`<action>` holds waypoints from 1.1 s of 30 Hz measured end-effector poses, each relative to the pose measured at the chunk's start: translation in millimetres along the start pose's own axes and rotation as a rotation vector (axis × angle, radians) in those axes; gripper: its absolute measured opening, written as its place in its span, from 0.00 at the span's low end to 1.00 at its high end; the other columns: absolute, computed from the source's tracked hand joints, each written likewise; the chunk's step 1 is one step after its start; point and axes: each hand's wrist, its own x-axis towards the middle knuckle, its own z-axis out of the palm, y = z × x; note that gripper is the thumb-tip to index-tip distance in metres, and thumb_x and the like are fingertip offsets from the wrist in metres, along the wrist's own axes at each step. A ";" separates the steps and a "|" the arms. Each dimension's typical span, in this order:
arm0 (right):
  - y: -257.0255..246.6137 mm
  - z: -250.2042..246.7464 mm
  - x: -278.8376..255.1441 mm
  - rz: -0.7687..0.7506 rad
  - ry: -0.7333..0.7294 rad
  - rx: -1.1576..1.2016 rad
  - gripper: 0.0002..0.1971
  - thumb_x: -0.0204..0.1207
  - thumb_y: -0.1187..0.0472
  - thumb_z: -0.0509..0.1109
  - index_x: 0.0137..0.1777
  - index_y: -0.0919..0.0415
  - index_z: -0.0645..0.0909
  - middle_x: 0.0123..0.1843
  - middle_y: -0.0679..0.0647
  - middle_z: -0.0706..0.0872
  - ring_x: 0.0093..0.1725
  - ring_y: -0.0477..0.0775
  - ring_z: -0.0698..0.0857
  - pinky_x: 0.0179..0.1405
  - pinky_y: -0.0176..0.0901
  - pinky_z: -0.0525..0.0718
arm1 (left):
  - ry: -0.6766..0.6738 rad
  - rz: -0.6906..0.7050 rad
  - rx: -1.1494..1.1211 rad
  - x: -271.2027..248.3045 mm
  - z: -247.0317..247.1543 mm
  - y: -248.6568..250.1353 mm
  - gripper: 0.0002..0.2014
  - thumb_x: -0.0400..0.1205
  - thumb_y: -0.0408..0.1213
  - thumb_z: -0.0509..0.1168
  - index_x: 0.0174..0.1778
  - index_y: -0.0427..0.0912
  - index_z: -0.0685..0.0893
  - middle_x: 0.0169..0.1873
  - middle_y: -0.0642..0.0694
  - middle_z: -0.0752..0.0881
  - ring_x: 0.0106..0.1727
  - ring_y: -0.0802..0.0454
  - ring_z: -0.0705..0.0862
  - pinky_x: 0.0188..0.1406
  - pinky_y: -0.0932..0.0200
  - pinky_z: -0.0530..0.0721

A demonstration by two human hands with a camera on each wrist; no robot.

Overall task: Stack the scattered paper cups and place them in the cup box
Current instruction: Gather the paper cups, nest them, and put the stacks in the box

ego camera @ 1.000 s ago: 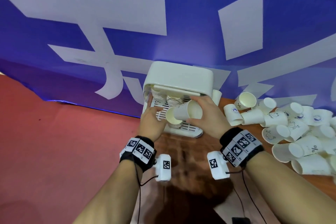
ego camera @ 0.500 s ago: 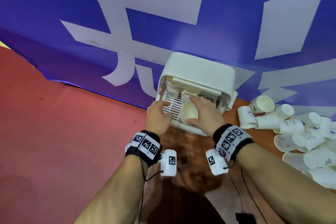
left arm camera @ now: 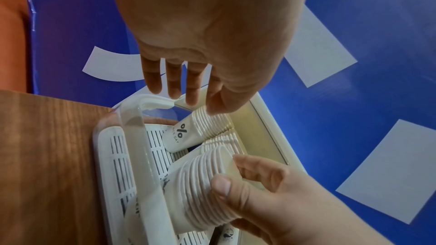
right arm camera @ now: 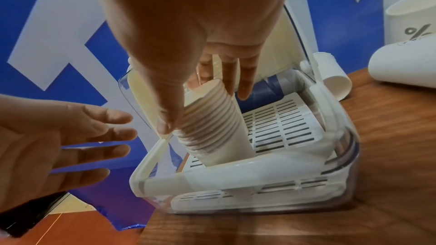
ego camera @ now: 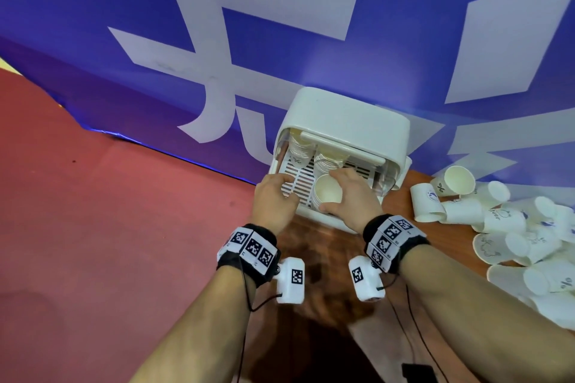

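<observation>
Just beyond both wrists, a white cup box (ego camera: pixel 339 146) sits open on a wooden table (ego camera: pixel 317 258) as a person loads it. Their right hand (ego camera: pixel 351 196) grips a stack of paper cups (right arm camera: pixel 210 124), thumb and fingers curled round its rims, its base resting on the slatted tray. Their left hand (ego camera: pixel 273 199) hovers beside it, fingers spread and holding nothing. Two earlier stacks (left arm camera: pixel 207 124) stand just past the fingertips. Loose cups (ego camera: pixel 497 227) lie well off to the right hand's side. This looks like the placing step; next, the stack needs settling upright before release.
</observation>
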 end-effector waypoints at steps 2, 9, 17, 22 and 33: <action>-0.4 -0.6 -0.4 0.004 0.003 0.020 0.44 0.67 0.45 0.82 0.81 0.54 0.69 0.76 0.48 0.72 0.74 0.55 0.71 0.72 0.49 0.72 | -0.008 0.013 0.033 -3.6 0.3 4.0 0.19 0.75 0.31 0.68 0.63 0.42 0.85 0.63 0.43 0.82 0.66 0.44 0.79 0.70 0.48 0.76; 4.8 -18.5 -26.3 -0.022 0.002 0.139 0.42 0.70 0.40 0.77 0.82 0.49 0.66 0.75 0.52 0.71 0.74 0.54 0.70 0.72 0.48 0.71 | -0.005 0.086 0.108 -21.2 -2.0 34.7 0.18 0.74 0.31 0.68 0.61 0.42 0.85 0.62 0.43 0.83 0.64 0.44 0.80 0.68 0.48 0.76; 61.2 -77.4 -85.7 -0.003 0.066 0.334 0.19 0.78 0.54 0.73 0.68 0.52 0.81 0.63 0.47 0.83 0.61 0.48 0.82 0.65 0.45 0.80 | -0.057 0.217 0.122 -57.0 51.5 102.6 0.15 0.76 0.29 0.68 0.59 0.40 0.84 0.60 0.52 0.80 0.65 0.47 0.79 0.68 0.50 0.77; 120.9 -119.3 -128.5 0.096 0.131 0.435 0.17 0.78 0.56 0.73 0.67 0.54 0.82 0.58 0.45 0.82 0.56 0.44 0.82 0.56 0.35 0.75 | -0.124 0.248 0.135 -75.4 113.7 140.8 0.14 0.76 0.29 0.69 0.57 0.42 0.86 0.54 0.46 0.87 0.55 0.50 0.84 0.59 0.57 0.78; 256.1 -171.3 -211.4 0.246 0.251 0.455 0.16 0.78 0.58 0.72 0.65 0.54 0.82 0.55 0.49 0.84 0.55 0.47 0.83 0.61 0.43 0.80 | -0.272 0.275 0.189 -110.8 232.7 197.6 0.17 0.74 0.28 0.68 0.59 0.43 0.86 0.51 0.46 0.85 0.52 0.48 0.83 0.58 0.54 0.81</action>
